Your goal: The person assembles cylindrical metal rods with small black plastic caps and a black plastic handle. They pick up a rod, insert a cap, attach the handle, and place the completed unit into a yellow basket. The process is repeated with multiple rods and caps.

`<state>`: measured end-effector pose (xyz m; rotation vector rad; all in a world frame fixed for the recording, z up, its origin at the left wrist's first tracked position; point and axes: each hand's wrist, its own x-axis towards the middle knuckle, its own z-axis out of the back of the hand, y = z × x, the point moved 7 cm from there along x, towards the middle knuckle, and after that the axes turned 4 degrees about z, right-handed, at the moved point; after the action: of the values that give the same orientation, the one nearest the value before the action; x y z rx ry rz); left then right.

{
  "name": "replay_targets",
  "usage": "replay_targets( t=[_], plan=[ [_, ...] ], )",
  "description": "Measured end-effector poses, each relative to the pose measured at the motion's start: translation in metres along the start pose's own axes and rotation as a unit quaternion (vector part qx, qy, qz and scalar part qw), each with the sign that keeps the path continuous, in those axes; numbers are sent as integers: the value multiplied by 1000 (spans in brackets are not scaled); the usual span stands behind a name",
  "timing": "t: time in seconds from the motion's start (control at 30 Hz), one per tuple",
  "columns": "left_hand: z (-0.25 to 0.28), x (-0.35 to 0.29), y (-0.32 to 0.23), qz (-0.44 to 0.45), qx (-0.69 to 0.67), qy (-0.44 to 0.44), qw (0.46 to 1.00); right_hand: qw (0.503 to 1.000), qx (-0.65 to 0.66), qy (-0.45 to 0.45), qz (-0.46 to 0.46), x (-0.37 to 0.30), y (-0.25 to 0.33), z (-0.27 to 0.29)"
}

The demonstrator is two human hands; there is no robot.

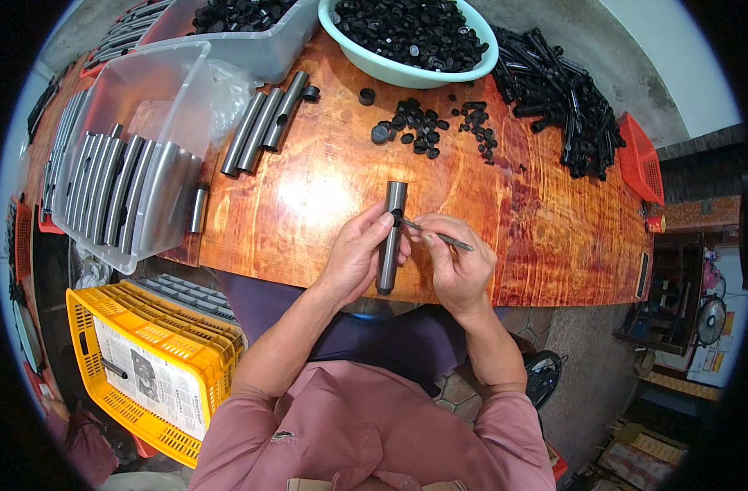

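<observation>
Head view: the hands grasp a grey tube, left, long axis pointing forward, and a slanted rod, right.

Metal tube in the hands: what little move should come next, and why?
Perhaps gently press the thin stick at the hole, since its tip is right there, the right grip pinches the stick, and the left grip holds the metal tube.
</observation>
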<state>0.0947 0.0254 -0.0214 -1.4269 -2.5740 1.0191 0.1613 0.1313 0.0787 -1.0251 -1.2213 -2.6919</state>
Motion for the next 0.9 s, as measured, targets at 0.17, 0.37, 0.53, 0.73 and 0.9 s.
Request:
replay_targets(
  t=[0.17, 0.37, 0.53, 0.73, 0.9],
  plan=[
    [1, 0, 0, -10, 19, 2, 1000, 995, 85, -19, -56, -7, -13, -5],
    [0, -3, -2, -2, -29, 34, 999, 959, 246, -60, -125, -14, -28, -13],
    [-3, -2, -3, 0, -20, 18, 1000, 917, 337, -117, -179, -20, -39, -16],
    [1, 0, -1, -18, 6, 15, 1000, 995, 2, -47, 84, -8, 7, -8],
    [1, 0, 0, -18, 8, 20, 1000, 988, 136, -79, -11, -9, -3, -10]
  ],
)
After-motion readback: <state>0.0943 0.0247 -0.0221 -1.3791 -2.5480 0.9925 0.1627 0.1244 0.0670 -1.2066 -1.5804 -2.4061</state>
